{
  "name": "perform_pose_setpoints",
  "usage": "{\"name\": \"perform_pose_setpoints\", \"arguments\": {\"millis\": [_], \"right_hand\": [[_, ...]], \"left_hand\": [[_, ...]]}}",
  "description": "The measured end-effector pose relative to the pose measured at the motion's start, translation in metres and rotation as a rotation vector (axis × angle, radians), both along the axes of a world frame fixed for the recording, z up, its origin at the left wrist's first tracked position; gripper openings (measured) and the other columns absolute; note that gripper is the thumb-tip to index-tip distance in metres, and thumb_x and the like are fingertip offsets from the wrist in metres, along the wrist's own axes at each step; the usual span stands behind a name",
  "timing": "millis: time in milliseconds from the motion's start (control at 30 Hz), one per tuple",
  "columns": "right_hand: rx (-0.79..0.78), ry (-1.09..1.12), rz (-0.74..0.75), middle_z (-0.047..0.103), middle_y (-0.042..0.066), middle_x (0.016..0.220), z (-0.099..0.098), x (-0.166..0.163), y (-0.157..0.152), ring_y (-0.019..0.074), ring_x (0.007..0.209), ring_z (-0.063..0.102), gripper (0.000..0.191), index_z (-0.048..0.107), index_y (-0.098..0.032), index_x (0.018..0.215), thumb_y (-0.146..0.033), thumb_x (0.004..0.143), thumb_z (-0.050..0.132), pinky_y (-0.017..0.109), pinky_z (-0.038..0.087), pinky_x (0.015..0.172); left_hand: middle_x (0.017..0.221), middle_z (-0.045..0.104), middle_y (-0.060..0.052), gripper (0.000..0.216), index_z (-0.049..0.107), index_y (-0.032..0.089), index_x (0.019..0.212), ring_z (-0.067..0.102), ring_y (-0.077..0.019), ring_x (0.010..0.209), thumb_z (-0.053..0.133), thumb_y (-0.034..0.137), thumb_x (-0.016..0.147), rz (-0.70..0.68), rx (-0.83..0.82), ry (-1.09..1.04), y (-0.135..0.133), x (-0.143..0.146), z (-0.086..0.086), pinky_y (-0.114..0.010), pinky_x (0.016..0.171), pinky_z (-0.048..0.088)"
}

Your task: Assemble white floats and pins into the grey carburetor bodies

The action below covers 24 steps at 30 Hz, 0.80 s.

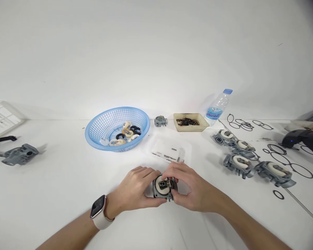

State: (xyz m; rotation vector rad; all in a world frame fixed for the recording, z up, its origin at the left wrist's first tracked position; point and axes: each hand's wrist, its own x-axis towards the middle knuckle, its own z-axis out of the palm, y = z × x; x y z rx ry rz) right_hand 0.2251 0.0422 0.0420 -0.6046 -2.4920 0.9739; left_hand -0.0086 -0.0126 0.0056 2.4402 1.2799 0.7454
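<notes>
My left hand (135, 185) is closed round the left side of a grey metal carburetor (163, 184), thumb along its near edge. The carburetor's underside faces up, showing a white curved float (158, 188) inside its round opening. From the other side my right hand (193, 185) grips the carburetor, index finger and thumb at the float's hinge end. Whether a small part sits between those fingertips I cannot make out. Just beyond my hands lies a shallow clear tray (184, 144) with several small thin pieces.
A blue basket (94, 133) holds white and black floats. Near the wall stand another carburetor (160, 121), a box (193, 128) of black rings and a water bottle (217, 108). Several carburetors (238, 165) and black rings (278, 194) lie right; a carburetor (20, 155) and screwdriver lie left.
</notes>
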Motion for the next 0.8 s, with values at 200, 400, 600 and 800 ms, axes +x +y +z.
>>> {"name": "perform_pose_setpoints", "arguments": {"millis": [200, 400, 600, 800], "right_hand": [[-0.01, 0.006, -0.026, 0.056, 0.0, 0.1, -0.0037, -0.0011, 0.0008, 0.0183, 0.09, 0.054, 0.042, 0.058, -0.027, 0.111, -0.002, 0.078, 0.059, 0.035, 0.043, 0.089], [-0.037, -0.007, -0.032, 0.056, 0.0, 0.101, -0.0017, -0.0004, -0.0009, 0.017, 0.088, 0.052, 0.043, 0.059, -0.027, 0.111, 0.0, 0.078, 0.059, 0.034, 0.044, 0.087], [-0.034, -0.005, -0.038, 0.056, -0.001, 0.101, -0.0022, -0.0008, -0.0004, 0.0167, 0.089, 0.053, 0.043, 0.059, -0.027, 0.111, 0.0, 0.077, 0.061, 0.032, 0.044, 0.086], [-0.045, 0.003, -0.032, 0.056, -0.001, 0.101, -0.0034, -0.0004, 0.0, 0.0165, 0.089, 0.053, 0.043, 0.059, -0.027, 0.111, -0.001, 0.078, 0.062, 0.032, 0.043, 0.088]], "left_hand": [[0.095, 0.073, -0.005, 0.043, 0.062, 0.021, 0.113, 0.07, -0.0257, 0.084, 0.075, 0.05, 0.084, 0.005, -0.002, -0.005, -0.0011, -0.0003, 0.0004, -0.038, 0.076, 0.051], [0.096, 0.073, -0.005, 0.045, 0.061, 0.021, 0.112, 0.07, -0.0261, 0.084, 0.077, 0.051, 0.083, 0.006, -0.005, -0.007, -0.0013, -0.0003, 0.0, -0.039, 0.076, 0.051], [0.097, 0.073, -0.005, 0.044, 0.061, 0.02, 0.112, 0.07, -0.0262, 0.085, 0.078, 0.049, 0.082, 0.002, -0.002, -0.016, -0.0013, 0.0004, -0.0001, -0.039, 0.076, 0.05], [0.098, 0.072, -0.004, 0.045, 0.061, 0.021, 0.114, 0.07, -0.0256, 0.086, 0.077, 0.049, 0.083, -0.001, -0.012, -0.015, -0.0007, -0.001, -0.0013, -0.039, 0.077, 0.05]]}}
